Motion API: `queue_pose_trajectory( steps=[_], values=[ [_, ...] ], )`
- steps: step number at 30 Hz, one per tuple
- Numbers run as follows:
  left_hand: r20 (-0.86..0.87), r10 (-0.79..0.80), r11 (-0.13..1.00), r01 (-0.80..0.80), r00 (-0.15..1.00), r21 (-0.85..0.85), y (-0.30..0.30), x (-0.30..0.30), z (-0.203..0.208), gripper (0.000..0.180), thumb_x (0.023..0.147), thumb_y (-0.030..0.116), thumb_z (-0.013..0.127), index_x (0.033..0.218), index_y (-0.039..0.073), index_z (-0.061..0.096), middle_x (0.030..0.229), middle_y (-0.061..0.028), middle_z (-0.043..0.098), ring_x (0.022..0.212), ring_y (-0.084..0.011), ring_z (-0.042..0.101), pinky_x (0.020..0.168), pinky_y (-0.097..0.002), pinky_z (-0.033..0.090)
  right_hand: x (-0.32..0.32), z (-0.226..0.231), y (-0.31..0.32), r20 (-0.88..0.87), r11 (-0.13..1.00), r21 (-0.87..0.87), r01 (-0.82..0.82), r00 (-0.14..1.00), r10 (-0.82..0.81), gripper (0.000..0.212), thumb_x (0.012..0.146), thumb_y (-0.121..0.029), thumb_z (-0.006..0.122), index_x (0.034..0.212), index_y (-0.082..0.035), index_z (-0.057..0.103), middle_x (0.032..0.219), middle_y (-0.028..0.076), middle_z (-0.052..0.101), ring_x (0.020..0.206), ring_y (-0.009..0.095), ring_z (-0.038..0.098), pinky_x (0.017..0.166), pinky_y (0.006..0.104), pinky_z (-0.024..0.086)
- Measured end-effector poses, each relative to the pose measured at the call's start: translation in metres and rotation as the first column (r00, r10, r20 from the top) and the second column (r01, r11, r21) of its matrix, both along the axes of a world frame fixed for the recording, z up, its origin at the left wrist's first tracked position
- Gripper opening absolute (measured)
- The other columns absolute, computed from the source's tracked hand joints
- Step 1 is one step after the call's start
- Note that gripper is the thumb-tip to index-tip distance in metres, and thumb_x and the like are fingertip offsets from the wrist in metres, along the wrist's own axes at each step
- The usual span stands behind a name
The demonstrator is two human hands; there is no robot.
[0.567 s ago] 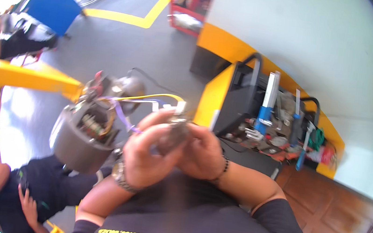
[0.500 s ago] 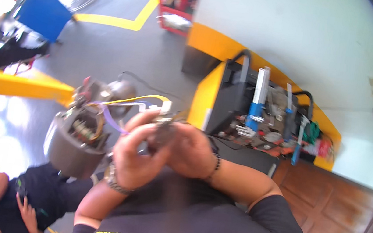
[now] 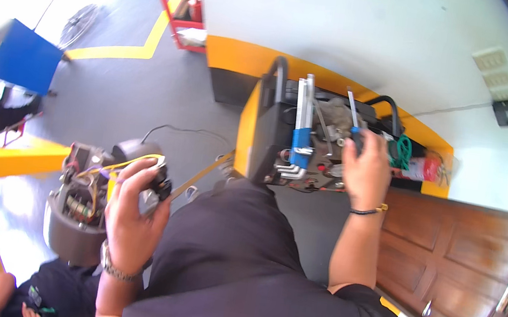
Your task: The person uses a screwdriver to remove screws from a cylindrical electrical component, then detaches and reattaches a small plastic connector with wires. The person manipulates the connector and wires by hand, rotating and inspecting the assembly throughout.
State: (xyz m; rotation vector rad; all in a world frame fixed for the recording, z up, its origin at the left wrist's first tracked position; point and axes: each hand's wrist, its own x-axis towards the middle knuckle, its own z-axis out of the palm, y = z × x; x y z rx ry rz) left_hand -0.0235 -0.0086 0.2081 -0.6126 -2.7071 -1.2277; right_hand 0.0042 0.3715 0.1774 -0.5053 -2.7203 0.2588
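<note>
Tool cart [image 3: 247,129]: one, black and yellow, loose tools on top
Right hand [image 3: 367,175]: one, over the tool cart's top, fingers closed on the blue handle of a screwdriver [image 3: 355,131]; whether this is lifted off the tool cart cannot be told
Left hand [image 3: 132,222]: one, left of the tool cart, gripping a small black and metal part [image 3: 162,186] between fingers and thumb
Hex keys [image 3: 301,140]: one set, silver, blue holder, on the tool cart's left half
Grey machine [image 3: 71,234]: one, round, wires exposed, well left of the tool cart
</note>
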Motion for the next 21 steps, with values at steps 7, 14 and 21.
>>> queue_pose_trajectory(
  steps=[7, 14, 21],
  values=[
    [0.024, 0.020, 0.994, -0.023, 0.999, 0.108, -0.003, -0.011, 0.007, 0.048, 0.074, -0.004, 0.076, 0.119, 0.006, 0.061, 0.124, -0.0141, 0.067, 0.109, -0.0342, 0.067, 0.091, -0.0395, 0.055, 0.031, -0.024, 0.055, 0.440, 0.974, -0.041, 0.221, 0.879, -0.181, 0.052, 0.085, -0.029, 0.075, 0.129, -0.008, 0.055, 0.108, 0.025, 0.070, 0.103, 0.044, 0.066, 0.086, 0.0504, 0.052],
    [-0.118, -0.017, 0.928, 0.060, 0.993, 0.367, -0.011, -0.007, -0.017, 0.063, 0.079, -0.008, 0.076, 0.131, 0.006, 0.043, 0.130, -0.0229, 0.062, 0.122, -0.0340, 0.062, 0.099, -0.0408, 0.052, 0.035, -0.012, 0.073, 0.199, 0.963, -0.168, 0.213, 0.963, -0.179, 0.029, 0.092, -0.018, 0.067, 0.113, 0.001, 0.063, 0.098, 0.019, 0.070, 0.089, 0.031, 0.068, 0.080, 0.0402, 0.052],
    [-0.115, -0.105, 0.739, 0.154, 0.988, 0.655, -0.019, 0.009, -0.036, 0.078, 0.083, -0.011, 0.073, 0.137, 0.018, 0.024, 0.145, -0.0301, 0.045, 0.135, -0.0342, 0.051, 0.102, -0.0416, 0.052, 0.030, 0.091, 0.063, -0.816, 0.921, -0.296, -0.254, 0.568, -0.106, 0.033, 0.092, -0.019, 0.062, 0.118, 0.003, 0.062, 0.107, 0.020, 0.064, 0.094, 0.033, 0.063, 0.092, 0.0462, 0.050]
  ],
)
